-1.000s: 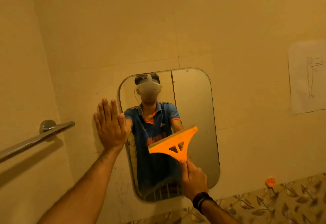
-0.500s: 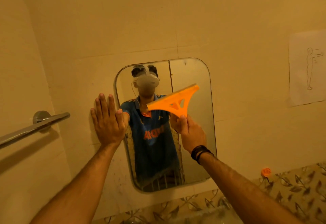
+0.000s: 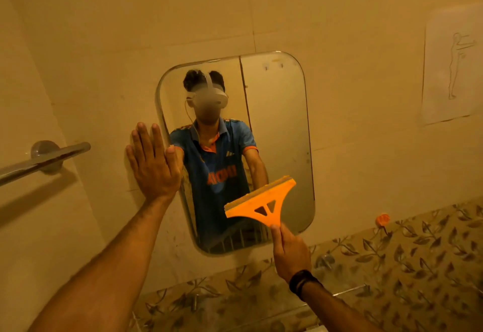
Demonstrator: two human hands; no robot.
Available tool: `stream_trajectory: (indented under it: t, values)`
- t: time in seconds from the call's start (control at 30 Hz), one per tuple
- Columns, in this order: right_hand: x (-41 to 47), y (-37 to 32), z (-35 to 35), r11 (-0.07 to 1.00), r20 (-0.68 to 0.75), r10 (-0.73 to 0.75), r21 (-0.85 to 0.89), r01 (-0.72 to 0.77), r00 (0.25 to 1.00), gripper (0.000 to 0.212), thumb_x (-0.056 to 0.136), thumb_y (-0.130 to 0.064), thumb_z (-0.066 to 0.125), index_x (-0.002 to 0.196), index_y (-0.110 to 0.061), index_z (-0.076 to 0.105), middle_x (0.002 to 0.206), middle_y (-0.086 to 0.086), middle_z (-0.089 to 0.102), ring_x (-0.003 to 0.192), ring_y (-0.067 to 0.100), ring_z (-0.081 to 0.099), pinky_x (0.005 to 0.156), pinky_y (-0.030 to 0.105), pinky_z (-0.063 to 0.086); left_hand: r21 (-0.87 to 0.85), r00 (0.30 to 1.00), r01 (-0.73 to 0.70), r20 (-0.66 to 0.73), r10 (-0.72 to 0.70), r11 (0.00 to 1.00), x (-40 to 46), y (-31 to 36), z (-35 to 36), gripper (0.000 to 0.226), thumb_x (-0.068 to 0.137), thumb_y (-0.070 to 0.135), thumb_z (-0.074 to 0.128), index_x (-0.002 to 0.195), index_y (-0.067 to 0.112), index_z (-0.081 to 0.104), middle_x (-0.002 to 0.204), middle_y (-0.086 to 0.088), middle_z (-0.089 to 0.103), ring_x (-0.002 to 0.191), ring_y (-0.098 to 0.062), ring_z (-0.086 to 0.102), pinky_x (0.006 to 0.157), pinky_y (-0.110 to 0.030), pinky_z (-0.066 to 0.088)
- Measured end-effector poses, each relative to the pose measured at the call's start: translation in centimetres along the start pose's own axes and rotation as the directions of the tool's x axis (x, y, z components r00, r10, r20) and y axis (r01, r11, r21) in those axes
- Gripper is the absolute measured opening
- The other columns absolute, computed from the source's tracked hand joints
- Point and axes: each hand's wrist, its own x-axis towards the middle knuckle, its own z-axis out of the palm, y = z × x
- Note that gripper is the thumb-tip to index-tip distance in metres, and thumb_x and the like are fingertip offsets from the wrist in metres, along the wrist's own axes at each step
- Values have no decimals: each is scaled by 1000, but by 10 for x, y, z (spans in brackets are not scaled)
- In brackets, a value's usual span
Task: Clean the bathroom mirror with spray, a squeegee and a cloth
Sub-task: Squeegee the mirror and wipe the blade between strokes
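— Squeegee [image 3: 261, 205] first: where does it sit?

— Right hand [image 3: 291, 252] is the grip on it — fingers curled round the orange handle, thumb laid along its stem. Straight up from that grip the blade fans out, tilted so its right end stands higher than its left, and its edge lies against the lower right part of the mirror [image 3: 277, 112].

— And the other hand?

— Left hand [image 3: 151, 164] holds nothing. It lies flat, fingers straight and pointing up, palm pressed on the wall with the thumb side just at the mirror's left rim — well to the left of the grip and higher.

— Anything else around?

— Dark band [image 3: 303, 283] on the wrist just below the grip. A towel rail [image 3: 44, 160] far off to the left, beyond the flat hand. Up and to the right of the grip, a sheet of paper [image 3: 450, 70] with a line drawing of a figure, stuck on the wall. An orange peg [image 3: 382, 220] sits to the right of the grip, at the top of the leaf-patterned tiles [image 3: 418, 258].
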Motion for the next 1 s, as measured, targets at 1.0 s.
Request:
stream_trajectory:
  t: [1.0]
  values:
    - [1,0,-13,979,-127,48,202,-21,991,41,98,-55,26,79,-29,51,51,-11,38,45,7,43,40,16,30,131,993,-23,-112,38,991,-16,-8,16,62,106,47,18,162,26,4,168,-7,14,157,-18,2,128,-42,5]
